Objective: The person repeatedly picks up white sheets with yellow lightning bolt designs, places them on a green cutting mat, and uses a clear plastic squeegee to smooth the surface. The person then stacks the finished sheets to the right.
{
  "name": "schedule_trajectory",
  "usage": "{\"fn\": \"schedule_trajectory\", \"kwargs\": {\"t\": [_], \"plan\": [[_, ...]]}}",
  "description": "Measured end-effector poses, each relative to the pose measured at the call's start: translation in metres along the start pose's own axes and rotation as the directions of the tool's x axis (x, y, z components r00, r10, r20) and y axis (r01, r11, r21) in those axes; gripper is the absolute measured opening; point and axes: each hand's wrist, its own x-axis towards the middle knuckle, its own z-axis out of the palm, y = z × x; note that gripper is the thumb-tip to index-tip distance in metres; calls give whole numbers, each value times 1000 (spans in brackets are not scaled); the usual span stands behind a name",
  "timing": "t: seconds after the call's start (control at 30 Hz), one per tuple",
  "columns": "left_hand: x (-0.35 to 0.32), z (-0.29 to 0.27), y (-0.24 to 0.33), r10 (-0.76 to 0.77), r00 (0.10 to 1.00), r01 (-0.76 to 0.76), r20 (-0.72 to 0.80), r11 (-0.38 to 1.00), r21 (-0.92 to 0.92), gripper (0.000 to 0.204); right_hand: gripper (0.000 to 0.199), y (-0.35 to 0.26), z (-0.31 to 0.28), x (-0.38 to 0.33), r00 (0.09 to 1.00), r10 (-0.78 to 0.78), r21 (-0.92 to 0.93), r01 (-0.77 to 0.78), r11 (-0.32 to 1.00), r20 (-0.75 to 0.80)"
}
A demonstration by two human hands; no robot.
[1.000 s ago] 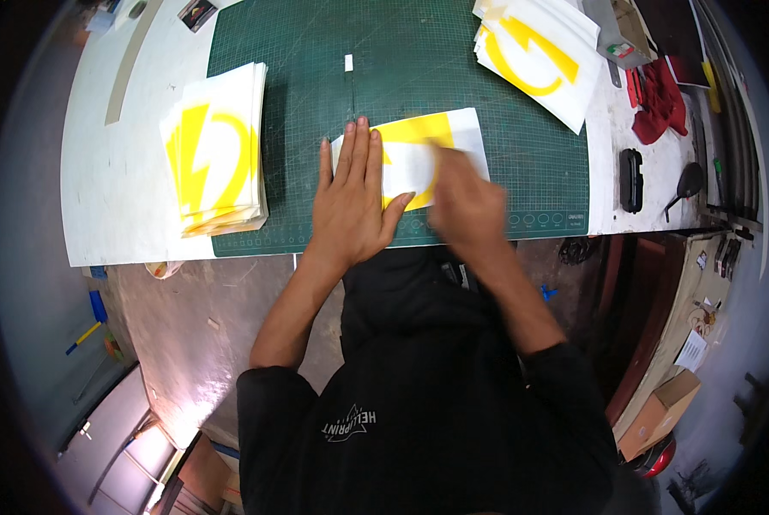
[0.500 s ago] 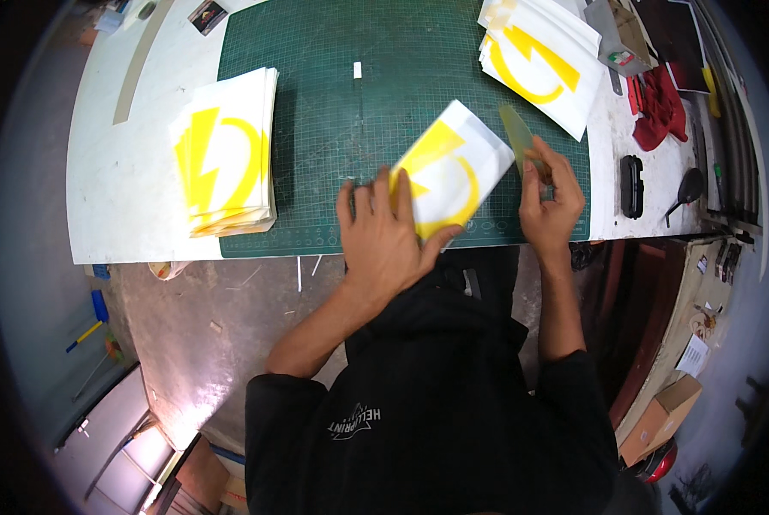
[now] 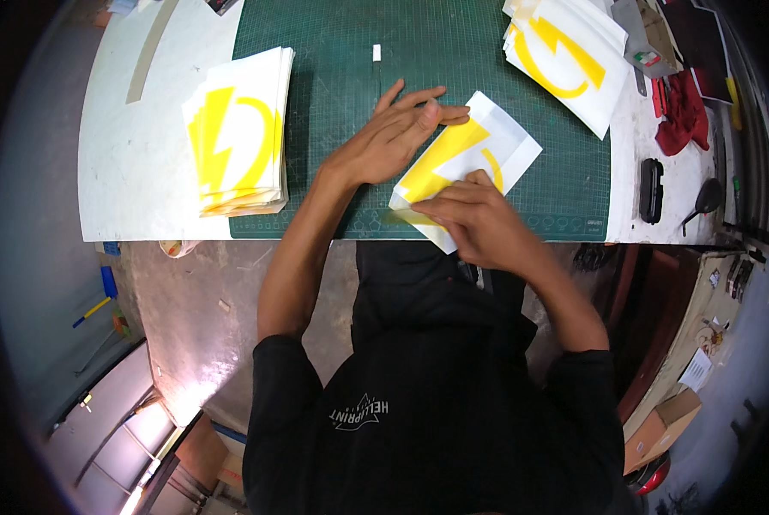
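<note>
On the green cutting mat [image 3: 333, 94] lies a tilted white sheet [image 3: 515, 148] with a yellow lightning-bolt and arc design. My right hand [image 3: 479, 223] is closed on a thin, translucent yellowish squeegee [image 3: 410, 218], mostly hidden under the fingers, and presses it on the sheet's lower left part. My left hand [image 3: 393, 142] is open, fingers stretched out, with its fingertips at the sheet's upper left edge. Left of the mat's middle, a stack of similar yellow-and-white sheets [image 3: 260, 81] overlaps the mat's edge.
Another pile of printed sheets [image 3: 564, 56] lies at the far right of the mat, beside a grey box [image 3: 643, 34]. Farther right on the white table are a red cloth [image 3: 683, 116], a black case [image 3: 651, 190] and a black round-headed tool [image 3: 708, 197]. A small white scrap [image 3: 376, 53] sits on the mat.
My right hand has brought the squeegee leftward and down onto the sheet. My left hand has moved from the sheet's lower left up to its upper left edge. The view has shifted slightly.
</note>
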Motion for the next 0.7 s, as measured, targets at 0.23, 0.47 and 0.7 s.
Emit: {"fn": "schedule_trajectory", "kwargs": {"t": [0.23,0.47,0.7], "plan": [[-5,9,1,99,995,-96,-1,965,245,56,49,-2,-18,-76,996,88,9,-88,996,-23],[-30,15,28,87,988,2,-130,822,570,59,39,-22,-29,-104,925,205,11,-213,977,-320],[-28,31,17,113,958,23,-264,887,461,56,31,-16,4,-93,981,-13,-353,-58,934,-196]]}}
